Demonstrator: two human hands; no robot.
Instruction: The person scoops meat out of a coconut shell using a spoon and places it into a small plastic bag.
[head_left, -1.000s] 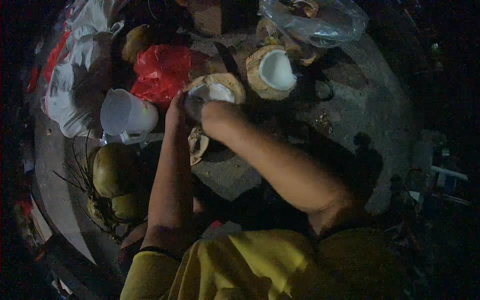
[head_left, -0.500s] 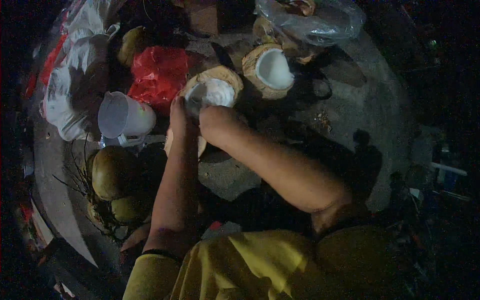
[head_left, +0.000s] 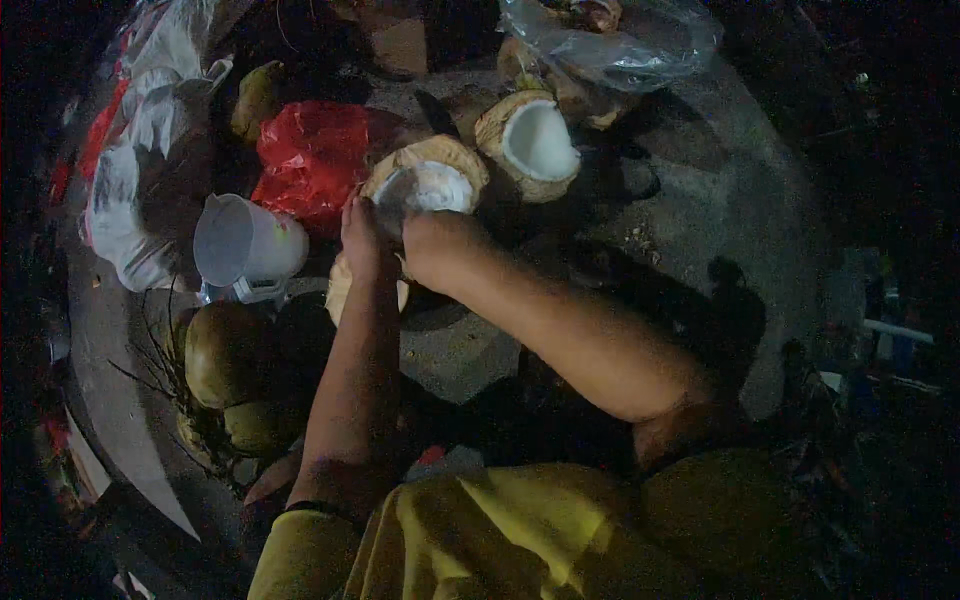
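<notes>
A coconut half (head_left: 432, 158) with a pale tan husk faces me, its white hollow turned toward my hands. My left hand (head_left: 364, 236) grips its near left rim, fingers along the edge. At the near rim my right hand (head_left: 432, 245) is a closed fist; what it holds, if anything, is hidden. Another coconut half (head_left: 541, 140), with thick white flesh, lies just to the right, apart from my hands. Below my left wrist a pale cut piece of husk (head_left: 341, 290) shows, partly covered by my forearm.
A translucent plastic jug (head_left: 245, 240) lies tilted on the left, beside a red plastic bag (head_left: 312, 160). Whole coconuts (head_left: 228, 355) on a dry stalk sit nearer me. White sacking (head_left: 150, 190) lines the far left. A clear plastic bag (head_left: 650, 50) lies at the back right.
My right fist has shifted slightly at the coconut half's near rim. My left hand keeps its place on it, and the whole view has shifted a little.
</notes>
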